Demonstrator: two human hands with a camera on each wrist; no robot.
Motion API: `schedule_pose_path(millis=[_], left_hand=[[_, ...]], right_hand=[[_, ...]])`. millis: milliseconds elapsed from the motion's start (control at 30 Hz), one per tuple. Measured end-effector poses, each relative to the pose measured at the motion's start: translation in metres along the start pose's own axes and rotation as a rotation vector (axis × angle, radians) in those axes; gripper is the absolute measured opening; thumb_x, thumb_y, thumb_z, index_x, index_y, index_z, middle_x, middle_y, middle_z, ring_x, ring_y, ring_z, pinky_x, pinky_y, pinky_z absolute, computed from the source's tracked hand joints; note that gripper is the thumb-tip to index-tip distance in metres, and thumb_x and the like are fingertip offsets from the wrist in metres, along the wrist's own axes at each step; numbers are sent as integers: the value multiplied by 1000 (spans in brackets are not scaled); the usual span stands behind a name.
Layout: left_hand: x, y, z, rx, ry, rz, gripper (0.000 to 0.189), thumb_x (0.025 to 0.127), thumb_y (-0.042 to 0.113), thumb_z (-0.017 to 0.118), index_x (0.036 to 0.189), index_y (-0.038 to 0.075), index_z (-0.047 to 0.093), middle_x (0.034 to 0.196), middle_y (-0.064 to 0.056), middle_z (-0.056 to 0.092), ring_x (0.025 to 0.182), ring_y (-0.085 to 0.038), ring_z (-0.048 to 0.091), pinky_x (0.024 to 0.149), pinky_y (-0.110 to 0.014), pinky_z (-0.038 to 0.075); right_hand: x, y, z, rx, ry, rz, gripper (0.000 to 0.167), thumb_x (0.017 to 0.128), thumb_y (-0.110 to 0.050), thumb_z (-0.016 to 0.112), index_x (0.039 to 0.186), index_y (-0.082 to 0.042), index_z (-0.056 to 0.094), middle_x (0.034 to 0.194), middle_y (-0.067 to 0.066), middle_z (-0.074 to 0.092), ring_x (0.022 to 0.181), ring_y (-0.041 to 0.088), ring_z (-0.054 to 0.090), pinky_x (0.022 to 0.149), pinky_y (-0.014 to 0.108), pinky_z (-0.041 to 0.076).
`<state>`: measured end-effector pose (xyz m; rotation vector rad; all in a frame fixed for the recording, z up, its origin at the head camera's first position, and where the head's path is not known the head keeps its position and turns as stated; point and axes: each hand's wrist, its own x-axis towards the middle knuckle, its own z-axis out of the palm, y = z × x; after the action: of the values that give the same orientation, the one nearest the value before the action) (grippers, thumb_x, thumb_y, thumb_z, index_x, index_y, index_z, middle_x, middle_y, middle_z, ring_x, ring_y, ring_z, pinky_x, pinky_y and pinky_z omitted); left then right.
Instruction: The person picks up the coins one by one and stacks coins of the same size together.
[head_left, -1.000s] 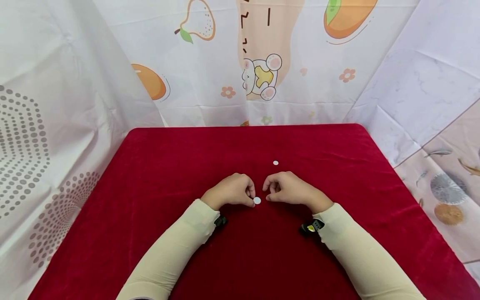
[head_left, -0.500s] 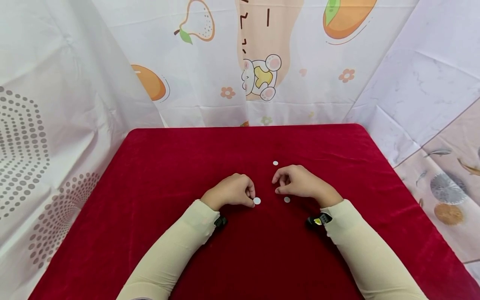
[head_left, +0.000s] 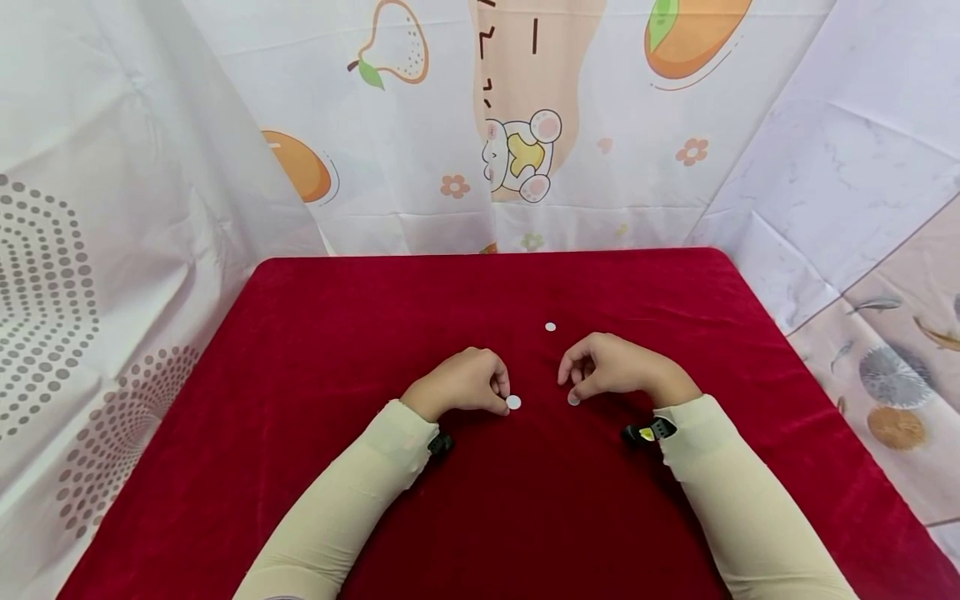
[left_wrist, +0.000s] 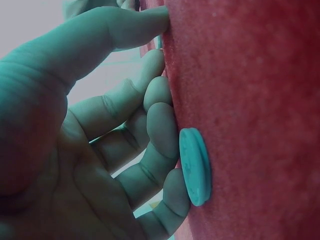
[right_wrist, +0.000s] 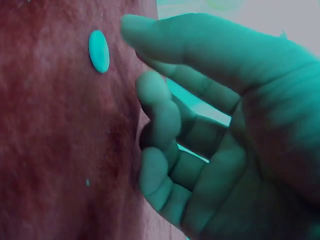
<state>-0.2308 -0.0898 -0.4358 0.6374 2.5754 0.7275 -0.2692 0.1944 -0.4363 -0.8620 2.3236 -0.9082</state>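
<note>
My left hand [head_left: 467, 379] hovers low over the red cloth with its fingers loosely bent. At its thumb tip lies a small white disc [head_left: 513, 402]. The left wrist view shows two stacked discs [left_wrist: 195, 167] right by the ring and little fingertips, hidden under the hand in the head view. My right hand [head_left: 618, 365] has loosely curled fingers with nothing between them. Its thumb partly covers another white disc [head_left: 573, 400] in the head view, while the right wrist view shows that disc flat on the cloth, apart from the thumb tip.
A further white disc [head_left: 551, 327] lies farther back on the red velvet tablecloth [head_left: 375, 317]. Printed white curtains [head_left: 420, 150] hang behind the table and along both sides.
My right hand has moved to the right, uncovering a white disc and then bringing its thumb over it. My left hand and the other discs stay in place.
</note>
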Motion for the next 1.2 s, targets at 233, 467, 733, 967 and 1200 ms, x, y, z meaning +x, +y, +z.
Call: schedule_pose_path(millis=[233, 467, 733, 967, 1200], left_hand=[[0, -1, 0, -4, -3, 1, 17, 79, 22, 90, 77, 22, 74, 77, 7, 69, 74, -11, 62, 69, -27, 52], [0, 0, 0, -7, -10, -7, 16, 79, 22, 90, 78, 23, 74, 78, 7, 69, 75, -11, 62, 70, -27, 52], [0, -1, 0, -9, -14, -14, 16, 79, 22, 90, 78, 22, 74, 78, 7, 69, 75, -11, 62, 70, -27, 53], [1, -2, 0, -7, -10, -8, 16, 79, 22, 90, 78, 22, 74, 77, 7, 69, 74, -11, 61, 69, -27, 52], [0, -2, 0, -18, -11, -14, 16, 79, 22, 90, 78, 22, 74, 77, 7, 69, 74, -12, 61, 68, -27, 52]], right_hand=[[-2, 1, 0, 26, -79, 16, 20, 77, -10, 90, 92, -17, 79, 79, 3, 68, 72, 17, 60, 62, 27, 52], [-3, 1, 2, 34, -97, 43, 20, 75, -8, 91, 90, -15, 78, 78, 4, 66, 74, 18, 59, 63, 28, 52], [-3, 1, 3, 13, -90, 48, 19, 77, -5, 88, 88, -17, 77, 76, 2, 65, 71, 16, 58, 61, 28, 52], [-3, 2, 4, 1, -76, 54, 18, 77, -4, 87, 86, -17, 77, 74, 1, 65, 70, 15, 57, 60, 27, 51], [-3, 3, 3, -19, -66, 52, 18, 77, -4, 86, 85, -18, 78, 73, -1, 64, 68, 13, 56, 60, 26, 50]])
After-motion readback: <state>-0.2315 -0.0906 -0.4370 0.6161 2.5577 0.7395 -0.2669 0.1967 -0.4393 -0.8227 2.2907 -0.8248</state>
